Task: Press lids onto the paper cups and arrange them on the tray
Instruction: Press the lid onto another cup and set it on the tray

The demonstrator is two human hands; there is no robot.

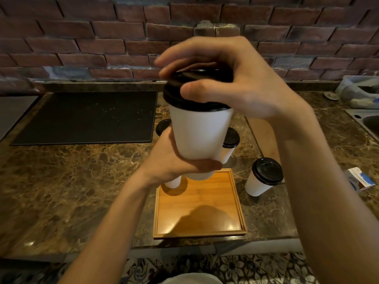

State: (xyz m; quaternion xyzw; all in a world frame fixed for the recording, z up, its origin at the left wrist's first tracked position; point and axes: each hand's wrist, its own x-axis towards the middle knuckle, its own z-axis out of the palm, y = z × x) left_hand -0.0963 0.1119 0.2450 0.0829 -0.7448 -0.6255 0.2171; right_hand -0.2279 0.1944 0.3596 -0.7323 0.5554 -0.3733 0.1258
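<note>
While the left hand (176, 162) grips the cup (200, 134) above the tray (215, 193), the right hand (229, 83) clamps its lid (174, 96); next, probably firm rim pressure, then setting down.

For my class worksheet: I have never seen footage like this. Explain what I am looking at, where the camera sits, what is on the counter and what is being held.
There is no machine here. A person works with bare hands, and the single picture comes from a wide-angle camera worn on their head, looking forward and down. The left hand grips a white paper cup low on its side and holds it up in the air. The right hand curls over the black lid on that cup. On the stone counter lie a wooden tray and a black mat. Another lidded cup stands right of the tray.
</note>
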